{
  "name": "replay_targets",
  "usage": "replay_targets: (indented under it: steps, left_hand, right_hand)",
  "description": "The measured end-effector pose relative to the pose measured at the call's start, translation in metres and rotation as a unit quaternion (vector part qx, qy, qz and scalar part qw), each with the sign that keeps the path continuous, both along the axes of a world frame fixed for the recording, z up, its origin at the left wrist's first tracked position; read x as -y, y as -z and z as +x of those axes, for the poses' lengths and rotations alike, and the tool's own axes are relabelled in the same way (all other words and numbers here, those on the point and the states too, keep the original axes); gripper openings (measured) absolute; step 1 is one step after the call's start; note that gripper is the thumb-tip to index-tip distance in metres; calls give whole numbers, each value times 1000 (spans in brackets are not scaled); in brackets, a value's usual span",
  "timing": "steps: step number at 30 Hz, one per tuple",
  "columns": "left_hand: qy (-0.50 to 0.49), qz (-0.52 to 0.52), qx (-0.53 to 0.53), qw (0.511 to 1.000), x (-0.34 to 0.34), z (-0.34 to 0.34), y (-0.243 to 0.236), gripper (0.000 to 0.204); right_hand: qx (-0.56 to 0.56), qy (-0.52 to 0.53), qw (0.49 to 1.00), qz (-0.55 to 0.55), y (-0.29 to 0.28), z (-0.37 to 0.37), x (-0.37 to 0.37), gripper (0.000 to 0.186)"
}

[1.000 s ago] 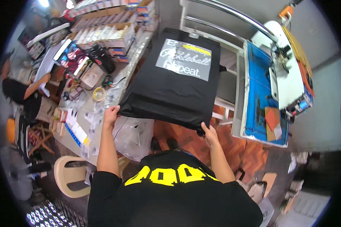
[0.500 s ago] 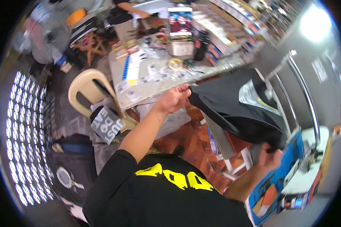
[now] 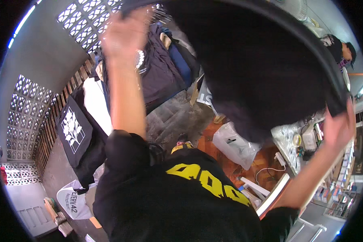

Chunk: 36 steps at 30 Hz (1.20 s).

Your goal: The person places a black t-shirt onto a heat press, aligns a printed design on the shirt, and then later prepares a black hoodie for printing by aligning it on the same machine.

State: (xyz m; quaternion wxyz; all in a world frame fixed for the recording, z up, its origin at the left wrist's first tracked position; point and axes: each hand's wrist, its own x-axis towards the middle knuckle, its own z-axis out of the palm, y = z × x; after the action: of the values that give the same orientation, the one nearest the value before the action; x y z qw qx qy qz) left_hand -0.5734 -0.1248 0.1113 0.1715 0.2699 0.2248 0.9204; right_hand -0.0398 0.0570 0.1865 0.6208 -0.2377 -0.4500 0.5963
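Note:
Raised before me is a large black garment (image 3: 262,68), spread between my two hands and smeared by motion. Its upper edge bows across the top of the head view, and its lower part hangs over the floor. My left hand (image 3: 127,34), blurred at the upper left, is closed on one end of the cloth. At the right, my right hand (image 3: 339,127) grips the other end near its lower corner. The garment's far face is hidden, and its exact kind cannot be made out.
Dark shirts (image 3: 159,74) lie piled beyond my left forearm. Black cloth with a white flower print (image 3: 74,128) and a white lettered bag (image 3: 74,201) are at left. A clear plastic bag (image 3: 236,147) lies on the floor. Cluttered table (image 3: 287,147) at right; another person (image 3: 338,50) at upper right.
My view has turned left, away from the metal-railed equipment toward the shirt pile. Both hands have lifted and spread the black garment, which hung lower at the right before.

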Motion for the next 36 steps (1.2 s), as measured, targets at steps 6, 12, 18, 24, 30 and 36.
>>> replay_targets:
  steps: [6,12,18,24,30,36]
  left_hand:
    - [-138,-50,-34,989,134,-188,-74,42]
    - [-228,-214,-8,950,222,-282,36,46]
    - [-258,-566,37,782,304,-201,224,41]
    - [-421,-740,-333,405,266,-100,336,32]
    - [76,-527,-477,699,82,68,319,21]
    - [498,-576,-508,403,31,112,442,29]
  right_hand:
    - [-31,-340,917,-208,60,-365,-30,28]
    - [92,-310,912,-251,201,-522,5,20]
    - [287,-236,896,-242,386,-522,7,42]
    - [659,-290,680,138,420,-419,18,50]
    - [758,-355,543,73,465,-210,32,36]
    - [825,-186,533,-31,568,31,176,31]
